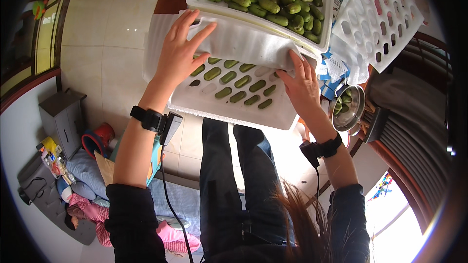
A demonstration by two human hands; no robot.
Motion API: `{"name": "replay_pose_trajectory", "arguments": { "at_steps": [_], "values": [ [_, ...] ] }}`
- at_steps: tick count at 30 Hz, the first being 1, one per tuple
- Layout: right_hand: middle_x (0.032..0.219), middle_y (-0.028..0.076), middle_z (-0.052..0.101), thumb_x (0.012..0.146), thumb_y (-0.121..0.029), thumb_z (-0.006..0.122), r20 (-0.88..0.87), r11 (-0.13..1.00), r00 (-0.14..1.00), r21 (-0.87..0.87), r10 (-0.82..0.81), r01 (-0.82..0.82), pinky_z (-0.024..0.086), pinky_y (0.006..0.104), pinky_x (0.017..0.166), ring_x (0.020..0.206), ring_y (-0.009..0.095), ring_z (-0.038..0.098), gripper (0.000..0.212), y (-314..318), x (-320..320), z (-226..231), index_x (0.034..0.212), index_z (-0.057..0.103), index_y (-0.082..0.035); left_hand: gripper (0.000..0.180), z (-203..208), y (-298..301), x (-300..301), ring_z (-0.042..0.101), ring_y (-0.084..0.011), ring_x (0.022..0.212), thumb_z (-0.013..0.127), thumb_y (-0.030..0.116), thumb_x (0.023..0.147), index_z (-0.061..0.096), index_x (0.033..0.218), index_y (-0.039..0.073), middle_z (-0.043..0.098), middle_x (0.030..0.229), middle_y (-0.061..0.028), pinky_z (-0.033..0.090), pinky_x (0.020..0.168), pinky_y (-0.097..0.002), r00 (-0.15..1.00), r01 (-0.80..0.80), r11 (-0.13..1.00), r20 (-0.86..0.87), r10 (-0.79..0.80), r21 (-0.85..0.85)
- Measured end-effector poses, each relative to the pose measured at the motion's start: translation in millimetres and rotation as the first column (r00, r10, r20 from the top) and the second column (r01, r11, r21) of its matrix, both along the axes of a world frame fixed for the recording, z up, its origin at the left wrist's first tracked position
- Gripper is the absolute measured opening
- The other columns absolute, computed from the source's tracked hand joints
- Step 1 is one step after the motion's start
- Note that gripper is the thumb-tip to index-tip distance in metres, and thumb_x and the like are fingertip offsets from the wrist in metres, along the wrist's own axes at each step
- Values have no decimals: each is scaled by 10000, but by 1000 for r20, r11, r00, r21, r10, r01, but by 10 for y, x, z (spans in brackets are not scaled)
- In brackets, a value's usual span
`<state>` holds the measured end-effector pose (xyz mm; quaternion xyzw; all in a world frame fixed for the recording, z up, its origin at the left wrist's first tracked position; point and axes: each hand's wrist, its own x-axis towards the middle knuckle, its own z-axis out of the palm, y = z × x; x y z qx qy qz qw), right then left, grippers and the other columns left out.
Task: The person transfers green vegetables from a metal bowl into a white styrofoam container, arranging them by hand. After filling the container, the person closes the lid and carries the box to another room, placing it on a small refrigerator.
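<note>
Below my hands lies a white tray with oval slots (204, 98); most slots hold small green oblong fruits that look like mini cucumbers (242, 82), and a few show none. A thin white foam sheet (243, 45) covers the far part of this tray. My left hand (181, 51) is spread at the sheet's left end, fingers apart. At its right end, my right hand (301, 84) has its fingers bent over the sheet, thumb toward the slots; how firmly it grips is hard to see. Just beyond stands a white foam box (327, 29) heaped with the same fruits.
An empty perforated white tray (385, 14) leans at the far right. Below it, a metal bowl (358, 112) holds more green fruits. A red bucket (100, 136), grey cabinet (61, 122) and bedding (87, 170) are to the left. Cables hang from both wrist devices.
</note>
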<state>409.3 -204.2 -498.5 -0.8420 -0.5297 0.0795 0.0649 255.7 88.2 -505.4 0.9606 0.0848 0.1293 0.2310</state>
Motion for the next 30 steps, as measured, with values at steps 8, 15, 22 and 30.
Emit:
{"name": "replay_pose_trajectory", "arguments": {
  "at_steps": [8,15,22,30],
  "values": [
    [1425,146,344,773,-130,618,133,976,985,-202,105,-77,311,419,1068,1299,323,371,218,77,39,-136,982,656,-178,710,24,-13,13,381,-304,1317,811,104,642,557,1291,240,406,1403,-85,411,1044,-417,999,-36,999,15,36,15],
    [1412,150,362,723,-120,714,-104,995,994,-88,28,-38,350,441,1053,1281,336,390,249,78,46,79,965,657,-132,699,33,-4,10,395,-297,1304,808,101,634,567,1277,232,424,1388,-83,416,1039,-410,999,-36,999,11,36,14],
    [1319,138,457,695,-90,750,-321,982,933,-32,166,-186,405,424,1000,1244,314,435,359,-71,-40,437,1029,621,-103,697,28,1,8,358,-305,1334,810,120,652,557,1293,229,382,1436,-65,381,1068,-423,999,-34,999,-9,34,-15],
    [972,96,616,967,-120,516,-984,957,1,-173,-178,233,503,313,825,872,168,641,231,47,-274,206,1154,475,9,729,10,7,6,382,-303,1312,821,106,615,562,1284,236,407,1406,-73,401,1051,-415,999,-37,999,13,37,-14]
  ]
}}
